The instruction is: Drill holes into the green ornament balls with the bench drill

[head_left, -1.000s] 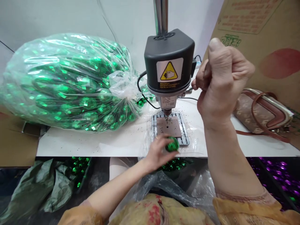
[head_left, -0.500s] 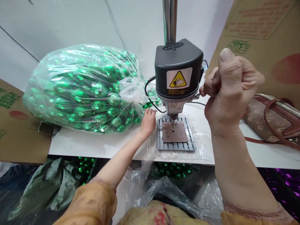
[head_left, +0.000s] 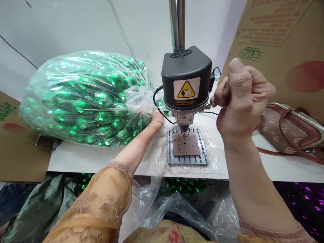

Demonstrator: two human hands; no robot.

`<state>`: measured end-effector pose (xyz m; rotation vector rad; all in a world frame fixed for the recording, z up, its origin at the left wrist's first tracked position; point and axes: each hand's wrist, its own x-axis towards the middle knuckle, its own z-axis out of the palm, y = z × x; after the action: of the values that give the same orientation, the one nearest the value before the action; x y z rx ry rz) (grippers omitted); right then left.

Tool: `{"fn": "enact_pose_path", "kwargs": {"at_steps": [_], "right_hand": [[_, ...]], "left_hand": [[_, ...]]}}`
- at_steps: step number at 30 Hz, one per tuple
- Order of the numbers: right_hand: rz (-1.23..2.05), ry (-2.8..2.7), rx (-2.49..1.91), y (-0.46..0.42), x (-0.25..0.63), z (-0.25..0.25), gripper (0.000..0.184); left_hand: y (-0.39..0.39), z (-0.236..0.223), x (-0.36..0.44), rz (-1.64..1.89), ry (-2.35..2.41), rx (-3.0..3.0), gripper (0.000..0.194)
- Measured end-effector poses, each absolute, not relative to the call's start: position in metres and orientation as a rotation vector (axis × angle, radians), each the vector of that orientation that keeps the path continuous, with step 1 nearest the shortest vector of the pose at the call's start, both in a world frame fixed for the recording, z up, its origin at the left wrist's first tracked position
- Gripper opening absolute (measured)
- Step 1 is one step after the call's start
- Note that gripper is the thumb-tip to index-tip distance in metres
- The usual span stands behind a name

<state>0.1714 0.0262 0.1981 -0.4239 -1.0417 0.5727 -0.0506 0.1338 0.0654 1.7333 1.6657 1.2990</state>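
Observation:
A small black bench drill press (head_left: 186,81) stands on the white table, a yellow warning label on its front. Beneath its bit a brown square board (head_left: 184,148) with a dark hole lies on the slotted metal base plate (head_left: 205,158), sprinkled with dark shavings. My right hand (head_left: 243,98) is closed in a fist round the press's feed lever (head_left: 207,107), which it mostly hides. My left hand (head_left: 158,118) reaches in beside the tied neck of a big clear bag (head_left: 83,101) of shiny green faceted pieces. Its fingers are hidden near loose green pieces (head_left: 160,102) behind the press.
A brown patterned handbag (head_left: 291,125) with a strap lies at the right, in front of a cardboard box (head_left: 275,44). Another box (head_left: 20,141) stands at the left. Crumpled clear plastic (head_left: 177,206) and green pieces (head_left: 186,185) are below the table edge. A black cable loops beside the press.
My left hand has moved forward, from beside the base plate to the loose green pieces by the bag's neck. My right hand stays on the lever. The view has shifted slightly.

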Motion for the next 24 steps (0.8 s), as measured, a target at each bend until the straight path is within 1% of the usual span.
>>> {"fn": "enact_pose_path", "kwargs": {"at_steps": [3,6,9,12,14,17,24], "right_hand": [[0.56,-1.064,-0.412,0.026,0.171,0.198,0.048],[0.549,-1.068,-0.43,0.026,0.171,0.198,0.051],[0.543,-1.06,-0.428,0.026,0.17,0.198,0.053],[0.519,-1.055,-0.464,0.027,0.168,0.198,0.057],[0.516,-1.044,-0.463,0.029,0.168,0.198,0.057],[0.535,-1.02,-0.401,0.032,0.169,0.196,0.054],[0.558,-1.068,-0.365,0.03,0.17,0.194,0.047]], "left_hand": [[0.113,0.061,-0.062,1.2,1.752,1.798,0.024],[0.072,0.049,-0.068,1.319,1.734,1.731,0.034],[0.029,0.037,-0.063,1.455,1.49,1.354,0.045],[0.001,0.031,-0.049,1.411,1.198,1.018,0.052],[-0.007,0.029,-0.039,1.379,1.127,0.942,0.053],[-0.008,0.026,-0.025,1.379,1.148,0.962,0.054],[0.0,0.012,-0.007,1.341,1.151,1.267,0.06]]}}
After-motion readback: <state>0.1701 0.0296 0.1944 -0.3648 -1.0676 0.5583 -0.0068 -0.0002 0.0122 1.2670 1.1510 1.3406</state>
